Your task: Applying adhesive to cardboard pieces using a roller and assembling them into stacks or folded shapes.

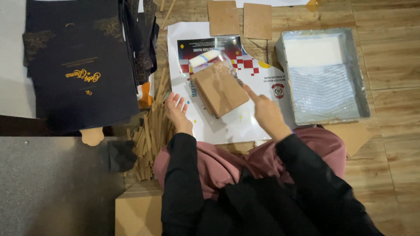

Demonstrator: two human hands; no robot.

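Note:
A stack of brown cardboard pieces [218, 89] lies tilted on a white printed poster sheet [232, 126] on the floor in front of my knees. My right hand [267, 114] grips the handle of a small paint roller, index finger stretched along it. The white foam roller [204, 58] sits at the stack's far corner, and its wire frame is blurred. My left hand [177, 111] is open with fingers spread, palm up, just left of the stack and apart from it.
A grey paint tray [363, 74] with white liquid stands at the right. Dark navy covers with gold print [83, 65] are piled at the left. Thin wooden sticks [151, 131] lie heaped by my left hand. Brown boards [223, 17] lie at the top, and a cardboard box [138, 212] below.

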